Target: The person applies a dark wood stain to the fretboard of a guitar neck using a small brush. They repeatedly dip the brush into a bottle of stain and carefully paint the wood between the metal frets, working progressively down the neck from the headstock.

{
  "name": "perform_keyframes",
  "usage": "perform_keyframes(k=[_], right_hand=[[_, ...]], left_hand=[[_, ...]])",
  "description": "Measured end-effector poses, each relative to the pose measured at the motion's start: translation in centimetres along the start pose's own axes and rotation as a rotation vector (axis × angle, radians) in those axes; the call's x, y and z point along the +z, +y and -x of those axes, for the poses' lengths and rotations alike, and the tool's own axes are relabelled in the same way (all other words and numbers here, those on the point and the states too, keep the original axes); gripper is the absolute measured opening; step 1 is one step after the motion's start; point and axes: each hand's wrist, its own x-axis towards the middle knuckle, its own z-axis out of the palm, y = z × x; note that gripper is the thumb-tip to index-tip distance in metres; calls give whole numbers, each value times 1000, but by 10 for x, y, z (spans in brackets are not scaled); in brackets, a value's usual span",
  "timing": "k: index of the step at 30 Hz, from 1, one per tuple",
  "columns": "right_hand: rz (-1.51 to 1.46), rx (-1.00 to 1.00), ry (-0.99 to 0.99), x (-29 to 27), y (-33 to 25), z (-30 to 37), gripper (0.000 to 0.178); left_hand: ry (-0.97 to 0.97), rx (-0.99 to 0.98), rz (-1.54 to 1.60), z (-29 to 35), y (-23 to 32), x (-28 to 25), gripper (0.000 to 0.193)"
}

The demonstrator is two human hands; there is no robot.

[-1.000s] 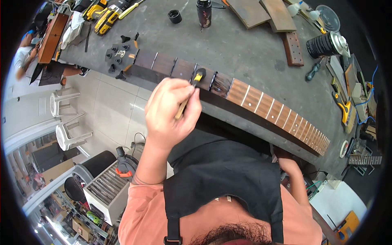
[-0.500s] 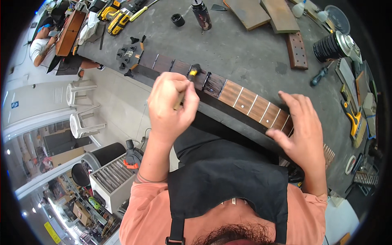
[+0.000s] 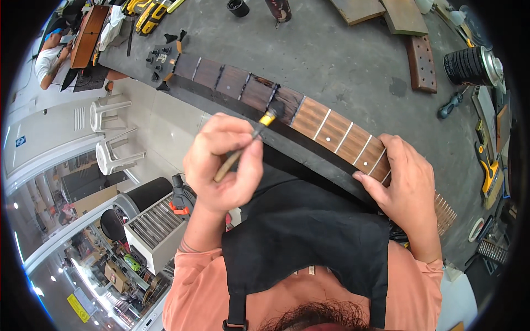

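Observation:
A guitar neck (image 3: 342, 131) lies slantwise along the table's near edge, its dark headstock (image 3: 161, 58) with tuning pegs at far left. The fretboard looks dark and wet-looking from the headstock to about its middle; the rest is lighter brown wood with white dots. My left hand (image 3: 218, 160) pinches a small paintbrush (image 3: 269, 117) with a wooden handle and yellow ferrule. Its dark bristles touch the darkened wood close to the boundary with the lighter part. My right hand (image 3: 406, 179) grips the neck's right end, thumb on the near side, fingers over the far side.
A black-ribbed can (image 3: 466, 67), a screwdriver (image 3: 451, 105), a drilled wooden block (image 3: 422, 63) and boards (image 3: 403, 16) lie beyond my right hand. Yellow power tools (image 3: 148, 17) stand far left. White stools (image 3: 113, 154) are on the floor; another person (image 3: 52, 60) works at far left.
The brush has moved along the fretboard toward the lighter wood, and its handle now tilts lower. My right hand has settled onto the neck. The view has shifted slightly.

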Motion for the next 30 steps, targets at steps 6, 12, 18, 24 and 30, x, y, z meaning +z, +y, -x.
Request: perform_keyframes(k=[6,12,18,24,30], right_hand=[[-2,13,29,5,-7,-7,68],[-23,-6,33,8,-5,-9,69],[-27,-15,40,8,-3,-9,69],[-47,9,15,7,-3,-8,70],[-56,35,9,6,-5,-9,70]], left_hand=[[-149,52,-100,1,10,8,36],[-206,85,-274,-12,15,19,34],[-282,135,-299,-25,15,20,32],[-272,136,-317,-21,17,18,32],[-232,179,-314,-26,5,29,31]])
